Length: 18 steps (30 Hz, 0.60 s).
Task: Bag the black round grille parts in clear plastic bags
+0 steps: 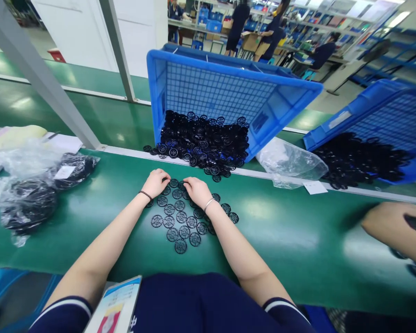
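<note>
Many flat black spoked discs, like small wheels (169,222), lie spread in a loose single layer on the green table in front of me. At the far edge of this group, my left hand (156,183) has its fingers curled together, with the tips on the rim of a black spoked disc (166,190). Just across from it, my right hand (198,191) pinches at another black spoked disc (182,186), partly hidden by the fingers. Between both hands lies one more disc (174,183). The right forearm covers some discs.
A tipped blue crate (280,88) spills a heap of black discs (204,138) towards me. To its right are a clear plastic bag (291,164) and a second blue crate (367,99). Bagged black parts (29,203) lie left. A co-worker's blurred hand (398,226) is at right.
</note>
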Tool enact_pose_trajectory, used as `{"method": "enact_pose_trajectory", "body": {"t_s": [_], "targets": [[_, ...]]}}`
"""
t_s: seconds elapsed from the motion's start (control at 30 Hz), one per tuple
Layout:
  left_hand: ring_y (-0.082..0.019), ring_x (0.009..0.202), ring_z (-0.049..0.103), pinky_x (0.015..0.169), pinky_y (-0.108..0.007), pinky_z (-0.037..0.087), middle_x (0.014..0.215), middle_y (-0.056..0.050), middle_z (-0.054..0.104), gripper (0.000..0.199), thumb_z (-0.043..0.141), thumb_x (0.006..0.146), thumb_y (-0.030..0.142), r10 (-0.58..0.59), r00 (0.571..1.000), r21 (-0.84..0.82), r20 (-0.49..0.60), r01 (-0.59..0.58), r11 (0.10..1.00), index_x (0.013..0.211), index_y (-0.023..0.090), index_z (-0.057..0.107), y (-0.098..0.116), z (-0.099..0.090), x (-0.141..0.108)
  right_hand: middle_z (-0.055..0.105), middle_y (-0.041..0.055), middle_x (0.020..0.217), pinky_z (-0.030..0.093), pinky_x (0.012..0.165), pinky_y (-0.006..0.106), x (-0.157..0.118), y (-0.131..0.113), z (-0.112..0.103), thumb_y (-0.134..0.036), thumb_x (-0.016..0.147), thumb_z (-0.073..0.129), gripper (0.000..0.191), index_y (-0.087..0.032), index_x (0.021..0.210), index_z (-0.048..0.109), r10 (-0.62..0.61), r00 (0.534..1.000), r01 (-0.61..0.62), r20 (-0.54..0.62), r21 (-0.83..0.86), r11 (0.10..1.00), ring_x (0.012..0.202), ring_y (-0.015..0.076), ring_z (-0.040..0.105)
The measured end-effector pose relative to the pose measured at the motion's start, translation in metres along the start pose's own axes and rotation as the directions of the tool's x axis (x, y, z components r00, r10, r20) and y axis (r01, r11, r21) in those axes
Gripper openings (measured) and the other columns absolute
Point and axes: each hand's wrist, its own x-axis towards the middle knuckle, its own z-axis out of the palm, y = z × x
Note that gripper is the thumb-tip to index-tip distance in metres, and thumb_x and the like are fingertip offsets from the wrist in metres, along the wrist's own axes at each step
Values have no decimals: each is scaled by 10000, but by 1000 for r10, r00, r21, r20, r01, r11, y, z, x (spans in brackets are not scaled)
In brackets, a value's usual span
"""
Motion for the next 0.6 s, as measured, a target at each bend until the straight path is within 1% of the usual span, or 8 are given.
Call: {"method": "enact_pose_trajectory", "body": {"t_s": [0.1, 0.17, 0.23, 0.3, 0.37, 0.43, 0.5, 0.6], "targets": [[-266, 943, 617, 942, -480, 478, 927, -97, 670, 159, 539, 835, 237, 33, 999, 2, -7, -33, 999, 809, 197, 691, 4, -3, -4, 661, 91, 1020, 485, 927, 337, -9, 13, -11, -280, 932, 548, 195, -202, 1054, 678, 22, 1000, -22, -12, -14, 1000, 1003, 218, 601], [-269, 972, 607, 954, -482, 469, 975, -101, 670, 162, 538, 846, 235, 73, 997, 0, 1, -73, 997, 842, 197, 695, 12, -1, -1, 640, 121, 1061, 478, 940, 393, -13, 29, -22, -275, 928, 535, 233, -189, 1099, 668, 79, 993, -83, -85, -45, 995, 1038, 256, 570], [-267, 1001, 600, 970, -479, 462, 1023, -100, 669, 164, 538, 853, 224, 126, 992, -5, 21, -126, 992, 868, 196, 699, 24, 5, 5, 619, 149, 1120, 468, 947, 435, -14, 47, -33, -247, 913, 534, 267, -166, 1140, 649, 141, 972, -161, -189, -92, 983, 1068, 287, 537], [-260, 1030, 597, 989, -469, 457, 1062, -95, 670, 164, 545, 858, 211, 188, 981, -10, 51, -187, 982, 898, 196, 703, 39, 14, 13, 605, 165, 1179, 457, 953, 454, -12, 62, -41, -224, 876, 576, 302, -147, 1163, 633, 165, 956, -204, -242, -147, 968, 1099, 309, 510], [-251, 1065, 594, 1012, -445, 454, 1107, -96, 669, 173, 557, 858, 195, 247, 965, -10, 84, -247, 969, 948, 188, 705, 55, 26, 23, 616, 164, 1187, 457, 938, 462, -7, 72, -45, -210, 845, 612, 317, -151, 1156, 629, 161, 961, -205, -225, -185, 961, 1111, 318, 499], [-242, 1108, 585, 1037, -411, 447, 1171, -105, 660, 226, 560, 855, 167, 295, 949, -2, 115, -296, 955, 1036, 168, 695, 71, 38, 32, 652, 153, 1130, 463, 906, 463, -3, 76, -45, -198, 847, 603, 268, -168, 1110, 643, 158, 966, -199, -206, -196, 960, 1090, 316, 513], [-232, 1149, 573, 1059, -383, 436, 1244, -113, 638, 310, 539, 853, 122, 327, 935, 16, 141, -332, 943, 1135, 148, 665, 84, 49, 39, 683, 142, 1054, 461, 894, 461, 0, 77, -44, -188, 875, 558, 198, -180, 1044, 660, 164, 963, -206, -216, -188, 960, 1061, 308, 535], [-227, 1207, 547, 1074, -368, 427, 1336, -126, 591, 427, 495, 843, 60, 347, 921, 51, 175, -360, 931, 1251, 127, 602, 96, 60, 48, 697, 136, 1031, 454, 903, 450, -2, 81, -47, -213, 919, 494, 206, -177, 1045, 653, 185, 948, -233, -258, -166, 958, 1042, 295, 563]]}}
